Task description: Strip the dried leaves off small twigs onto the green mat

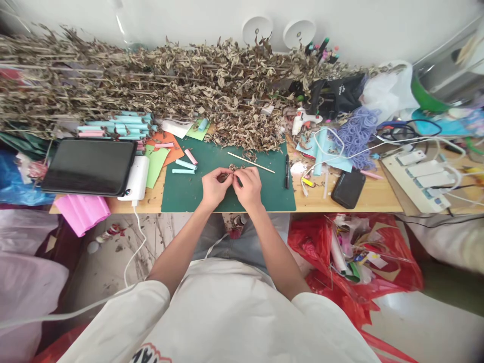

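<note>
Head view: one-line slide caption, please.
Left hand and right hand close together over a green mat, thin pale stick just beyond, dried leafy stalks heaped behind.

I am wearing a white, short-sleeved cloth T-shirt point(242, 312); loose sleeves point(145, 305) are ending near the elbows, leaving my forearms point(185, 242), left hand point(215, 187) and right hand point(248, 187) bare. Black lettering edged in red point(149, 354) is showing on the front, partly cut off. Blue-grey denim jeans point(242, 250) are covering my legs.
</note>
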### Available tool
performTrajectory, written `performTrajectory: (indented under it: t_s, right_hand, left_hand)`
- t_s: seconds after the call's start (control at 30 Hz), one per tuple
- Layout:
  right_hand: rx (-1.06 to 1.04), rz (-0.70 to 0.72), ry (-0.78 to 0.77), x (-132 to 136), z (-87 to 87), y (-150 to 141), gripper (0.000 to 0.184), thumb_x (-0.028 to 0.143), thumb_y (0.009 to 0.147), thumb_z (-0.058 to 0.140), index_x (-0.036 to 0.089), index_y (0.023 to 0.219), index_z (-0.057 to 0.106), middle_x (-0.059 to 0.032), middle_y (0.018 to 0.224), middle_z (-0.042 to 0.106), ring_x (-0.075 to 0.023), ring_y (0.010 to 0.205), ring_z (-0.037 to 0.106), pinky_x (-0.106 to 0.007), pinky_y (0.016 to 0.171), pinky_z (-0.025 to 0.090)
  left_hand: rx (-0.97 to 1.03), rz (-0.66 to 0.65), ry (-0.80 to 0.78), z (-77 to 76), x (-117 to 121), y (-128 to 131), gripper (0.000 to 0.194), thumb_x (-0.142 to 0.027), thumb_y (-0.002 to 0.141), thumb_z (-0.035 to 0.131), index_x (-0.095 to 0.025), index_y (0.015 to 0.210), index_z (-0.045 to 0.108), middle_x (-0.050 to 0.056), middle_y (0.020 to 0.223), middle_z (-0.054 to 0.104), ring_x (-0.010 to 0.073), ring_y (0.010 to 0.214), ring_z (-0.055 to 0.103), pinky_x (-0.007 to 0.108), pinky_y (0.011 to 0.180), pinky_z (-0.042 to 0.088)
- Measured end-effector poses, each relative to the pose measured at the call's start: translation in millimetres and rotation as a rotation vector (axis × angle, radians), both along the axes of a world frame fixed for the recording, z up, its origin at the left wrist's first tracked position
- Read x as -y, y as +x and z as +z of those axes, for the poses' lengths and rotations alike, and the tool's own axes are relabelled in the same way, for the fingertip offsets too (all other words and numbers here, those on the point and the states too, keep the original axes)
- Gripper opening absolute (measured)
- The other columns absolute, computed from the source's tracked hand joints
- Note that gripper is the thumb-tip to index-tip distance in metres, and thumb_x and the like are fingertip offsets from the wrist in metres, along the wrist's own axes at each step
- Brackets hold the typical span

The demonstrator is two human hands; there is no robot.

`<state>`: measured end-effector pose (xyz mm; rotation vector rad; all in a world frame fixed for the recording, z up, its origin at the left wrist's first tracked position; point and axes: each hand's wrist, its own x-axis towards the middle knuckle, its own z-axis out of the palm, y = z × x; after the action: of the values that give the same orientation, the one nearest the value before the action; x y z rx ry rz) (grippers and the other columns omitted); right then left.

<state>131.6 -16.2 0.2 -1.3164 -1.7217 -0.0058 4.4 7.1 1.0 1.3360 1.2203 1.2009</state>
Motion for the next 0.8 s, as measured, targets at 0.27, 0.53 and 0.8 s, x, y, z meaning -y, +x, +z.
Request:
performTrajectory:
  t_s: [0.27,0.53,0.8]
  right_hand:
    - [-0.062,-0.092,0.038,-4.3,-4.4,4.6,0.015,0.016,0.092,0.053,0.021,0.087,0.066,-0.0056,0.085,0.07,-0.0211,0.086,0.056,-0.039,0.083,0.052]
    - [-0.08,-0.101,-0.099,-8.6,-8.9,8.9,0.023,0.017,0.097,0.048,0.022,0.099,0.07,-0.0059,0.096,0.073,-0.022,0.092,0.059,-0.04,0.087,0.052]
    - [-0.098,-0.092,-0.135,-7.9,-8.5,8.5,0.024,0.022,0.098,0.046,0.022,0.1,0.07,-0.0069,0.099,0.073,-0.0233,0.095,0.06,-0.041,0.089,0.051]
  left_hand:
    - [0.018,0.086,-0.006,2.2,0.1,-1.3,0.012,-0.024,0.075,0.071,-0.015,0.083,0.072,0.004,0.078,0.073,0.0139,0.068,0.067,0.025,0.067,0.053]
    - [0.078,0.072,0.025,0.2,-2.0,-2.6,0.022,-0.031,0.078,0.073,-0.015,0.093,0.072,0.007,0.09,0.074,0.0163,0.08,0.069,0.028,0.077,0.056]
    - [0.023,0.043,0.135,1.1,-1.4,-5.3,0.016,-0.03,0.081,0.071,-0.018,0.091,0.076,0.007,0.096,0.072,0.0173,0.088,0.068,0.028,0.078,0.056]
